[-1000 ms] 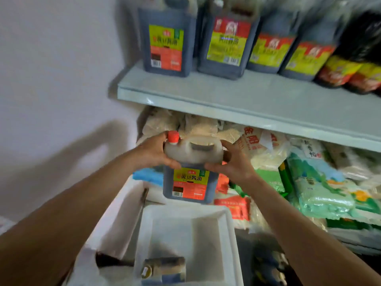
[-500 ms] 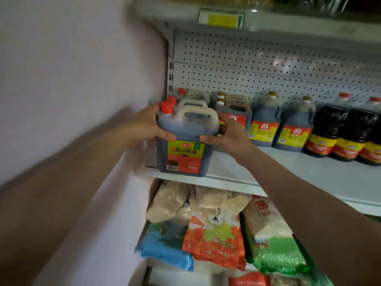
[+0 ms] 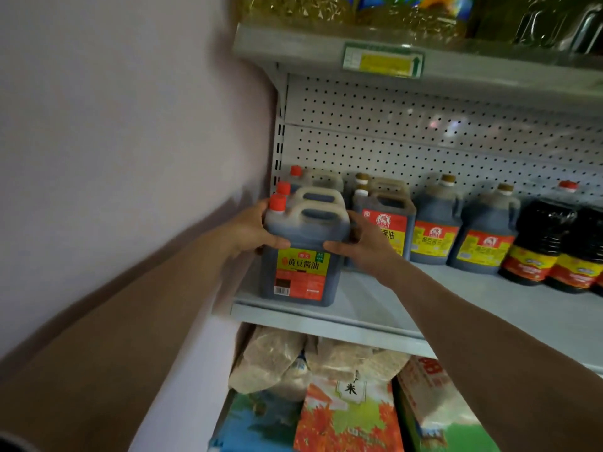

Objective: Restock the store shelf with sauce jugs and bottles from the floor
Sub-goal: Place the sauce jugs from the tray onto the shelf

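Observation:
A dark sauce jug (image 3: 301, 256) with a red cap, a moulded handle and a yellow-and-red label stands at the front left corner of the grey shelf (image 3: 385, 308). My left hand (image 3: 251, 231) grips its left shoulder and my right hand (image 3: 362, 244) grips its right side. Two like jugs (image 3: 313, 187) stand in a row right behind it. Whether its base rests fully on the shelf is not clear.
More sauce jugs (image 3: 434, 230) and dark bottles (image 3: 551, 246) line the shelf's back to the right, with bare shelf in front of them. A wall (image 3: 130, 141) closes the left side. Bagged rice (image 3: 352, 415) fills the shelf below; an upper shelf (image 3: 408, 60) hangs overhead.
Both hands lifted the jug from low in front of the rice bags up to the middle shelf and moved it in over the front left corner.

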Demonstrator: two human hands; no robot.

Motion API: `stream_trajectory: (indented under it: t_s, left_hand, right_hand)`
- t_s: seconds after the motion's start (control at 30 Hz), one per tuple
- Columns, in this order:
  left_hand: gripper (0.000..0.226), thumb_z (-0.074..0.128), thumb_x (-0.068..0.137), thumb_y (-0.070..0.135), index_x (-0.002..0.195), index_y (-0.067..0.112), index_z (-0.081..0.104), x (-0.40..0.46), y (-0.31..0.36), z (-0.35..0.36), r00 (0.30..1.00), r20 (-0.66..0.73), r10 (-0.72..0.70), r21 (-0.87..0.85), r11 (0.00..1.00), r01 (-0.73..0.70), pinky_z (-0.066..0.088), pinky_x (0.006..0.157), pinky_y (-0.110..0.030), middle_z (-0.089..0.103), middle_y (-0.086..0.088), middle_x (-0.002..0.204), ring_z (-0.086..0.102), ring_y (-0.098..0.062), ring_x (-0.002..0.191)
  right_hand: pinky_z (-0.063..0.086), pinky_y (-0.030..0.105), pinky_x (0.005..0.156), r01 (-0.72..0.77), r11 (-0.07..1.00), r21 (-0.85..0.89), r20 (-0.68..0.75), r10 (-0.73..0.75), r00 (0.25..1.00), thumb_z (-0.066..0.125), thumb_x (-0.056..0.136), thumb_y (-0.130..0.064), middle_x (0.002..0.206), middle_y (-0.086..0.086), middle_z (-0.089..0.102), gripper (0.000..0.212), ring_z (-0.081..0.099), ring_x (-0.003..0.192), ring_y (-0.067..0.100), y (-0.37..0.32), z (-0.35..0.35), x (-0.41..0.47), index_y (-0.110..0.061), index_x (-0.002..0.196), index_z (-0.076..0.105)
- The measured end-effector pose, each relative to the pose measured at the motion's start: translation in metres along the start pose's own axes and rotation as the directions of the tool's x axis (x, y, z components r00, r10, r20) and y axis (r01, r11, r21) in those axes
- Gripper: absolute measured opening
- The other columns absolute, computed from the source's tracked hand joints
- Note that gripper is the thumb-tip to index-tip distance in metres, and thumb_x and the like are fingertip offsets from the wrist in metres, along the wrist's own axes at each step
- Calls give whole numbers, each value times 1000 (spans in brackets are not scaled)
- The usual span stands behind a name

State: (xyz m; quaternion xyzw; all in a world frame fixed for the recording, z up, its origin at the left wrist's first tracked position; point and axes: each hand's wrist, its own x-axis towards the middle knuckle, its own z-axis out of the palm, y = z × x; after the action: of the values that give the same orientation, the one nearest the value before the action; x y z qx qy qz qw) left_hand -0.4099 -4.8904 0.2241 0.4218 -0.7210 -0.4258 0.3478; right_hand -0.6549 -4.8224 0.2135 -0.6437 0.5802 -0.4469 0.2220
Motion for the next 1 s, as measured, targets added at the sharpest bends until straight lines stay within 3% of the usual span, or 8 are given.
stream_trajectory:
  t_s: [0.1,0.17,0.2,0.27,0.33,0.4,0.63,1.0]
  left_hand:
    - [102,95,59,17,144,22,39,3,-3,-2,999,21,27,73,997,-28,51,100,-38,62,2,129,58,-20,122]
    - [130,96,46,37,153,25,24,3,-3,-2,998,-9,59,172,984,-57,44,110,-44,54,3,144,51,-18,132]
    - [140,96,46,38,157,26,12,2,-1,-1,995,-32,99,238,967,-88,39,113,-44,44,2,153,44,-18,138]
    - [144,97,55,28,159,26,-3,2,5,2,971,-40,235,401,894,-200,29,118,-37,19,-1,164,23,-18,148]
    - [139,95,61,26,159,26,-4,5,11,7,946,16,322,549,788,-278,20,118,-29,3,-2,167,9,-16,150]
    - [133,93,63,29,159,28,1,7,16,12,946,80,315,636,714,-291,21,121,-37,-4,-4,167,6,-24,153]
    - [133,94,55,26,158,28,10,10,13,15,959,96,268,779,580,-239,43,107,-50,6,0,156,24,-31,141]
    - [126,94,56,26,156,26,18,26,12,15,956,65,285,812,542,-217,46,101,-52,14,-2,154,32,-31,136]
  right_hand:
    - [54,50,99,-54,998,-26,-1,54,999,92,67,-35,122,-1,69,75,65,114,20,-1,1,4,-27,133,57]
    - [52,45,102,-68,989,-130,-2,68,998,91,62,-44,132,0,64,94,60,121,23,-5,0,5,-26,143,48]
    - [48,40,104,-36,976,-217,5,38,999,92,64,-41,140,3,58,100,55,128,25,-10,-1,5,-23,149,41]
    - [41,35,110,74,928,-366,22,-71,997,93,68,-32,156,7,41,114,40,142,26,-19,-2,7,-16,158,24]
    - [29,38,121,143,879,-454,75,-122,990,93,69,-33,167,8,20,125,21,153,25,-28,-3,9,-14,161,11]
    - [19,35,125,154,857,-492,128,-104,986,92,69,-34,170,5,7,128,9,156,22,-33,1,10,-14,162,6]
    - [42,39,106,174,841,-512,68,-162,984,98,56,-26,147,10,39,119,41,135,30,-29,13,14,-18,152,30]
    - [46,44,103,187,813,-551,40,-198,979,99,54,-28,141,9,41,114,45,127,31,-20,15,32,-15,148,35]
